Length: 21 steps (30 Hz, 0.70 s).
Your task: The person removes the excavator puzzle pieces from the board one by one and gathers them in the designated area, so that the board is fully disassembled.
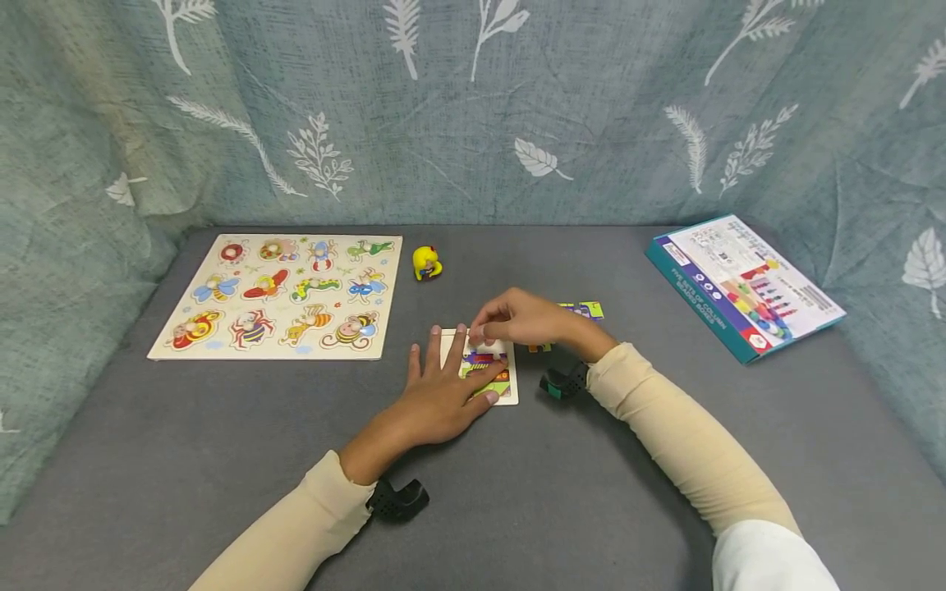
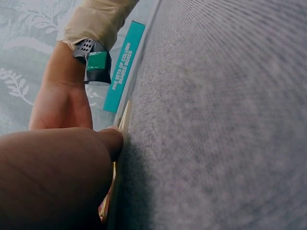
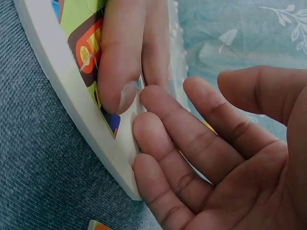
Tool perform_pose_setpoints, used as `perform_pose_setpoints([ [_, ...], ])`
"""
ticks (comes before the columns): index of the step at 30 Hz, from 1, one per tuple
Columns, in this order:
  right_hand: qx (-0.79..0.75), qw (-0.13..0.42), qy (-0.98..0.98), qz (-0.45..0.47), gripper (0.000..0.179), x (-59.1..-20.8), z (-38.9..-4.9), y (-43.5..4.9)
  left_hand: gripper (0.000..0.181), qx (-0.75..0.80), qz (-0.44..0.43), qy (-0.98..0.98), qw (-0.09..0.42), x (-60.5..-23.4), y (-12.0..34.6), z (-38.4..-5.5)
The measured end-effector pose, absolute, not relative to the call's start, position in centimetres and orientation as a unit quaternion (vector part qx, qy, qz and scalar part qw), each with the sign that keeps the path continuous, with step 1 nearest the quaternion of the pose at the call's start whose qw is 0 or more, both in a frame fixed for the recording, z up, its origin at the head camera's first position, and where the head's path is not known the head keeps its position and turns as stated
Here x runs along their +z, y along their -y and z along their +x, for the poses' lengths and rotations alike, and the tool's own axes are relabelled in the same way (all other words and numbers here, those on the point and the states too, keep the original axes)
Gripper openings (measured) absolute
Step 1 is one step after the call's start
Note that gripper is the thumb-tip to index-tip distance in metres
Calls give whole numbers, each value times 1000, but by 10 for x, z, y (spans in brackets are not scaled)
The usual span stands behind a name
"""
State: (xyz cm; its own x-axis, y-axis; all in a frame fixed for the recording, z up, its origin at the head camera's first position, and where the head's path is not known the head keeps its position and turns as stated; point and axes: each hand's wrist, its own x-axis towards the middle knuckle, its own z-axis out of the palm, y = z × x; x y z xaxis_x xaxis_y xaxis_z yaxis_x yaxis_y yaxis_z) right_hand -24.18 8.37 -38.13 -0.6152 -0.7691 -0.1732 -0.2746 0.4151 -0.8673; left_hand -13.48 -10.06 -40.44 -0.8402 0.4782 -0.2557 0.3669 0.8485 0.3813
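A small picture puzzle in a cream board lies on the table, showing bright green, orange and purple pieces. My left hand rests across it with fingers spread, covering its left part. Over the board's upper right is my right hand, its fingers bent. In the right wrist view, fingertips of that hand touch a pale bare part of the board, and the thumb stands apart with nothing seen pinched. Partly hidden by the right hand, a loose puzzle piece and another piece lie right of the board.
A large insect puzzle board lies at the left. Behind the small puzzle stands a yellow toy figure. At the back right is a teal box of column beads. A leaf-patterned curtain hangs behind the grey table.
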Motion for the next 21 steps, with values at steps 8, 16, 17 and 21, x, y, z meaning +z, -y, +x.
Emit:
perform_pose_setpoints([
  [8, -453, 303, -770, -332, 27, -381, -240, -82, 50, 160, 225, -946, 171, -404, 101, -134],
  [16, -462, 310, -766, -322, 28, -380, -238, -81, 50, 164, 224, -946, 170, -405, 101, -134],
  [17, -462, 311, -766, -321, 28, -380, -238, -81, 50, 164, 225, -945, 171, -405, 101, -134],
  [21, -463, 310, -765, -322, 28, -381, -238, -81, 50, 165, 224, -945, 175, -405, 101, -134],
])
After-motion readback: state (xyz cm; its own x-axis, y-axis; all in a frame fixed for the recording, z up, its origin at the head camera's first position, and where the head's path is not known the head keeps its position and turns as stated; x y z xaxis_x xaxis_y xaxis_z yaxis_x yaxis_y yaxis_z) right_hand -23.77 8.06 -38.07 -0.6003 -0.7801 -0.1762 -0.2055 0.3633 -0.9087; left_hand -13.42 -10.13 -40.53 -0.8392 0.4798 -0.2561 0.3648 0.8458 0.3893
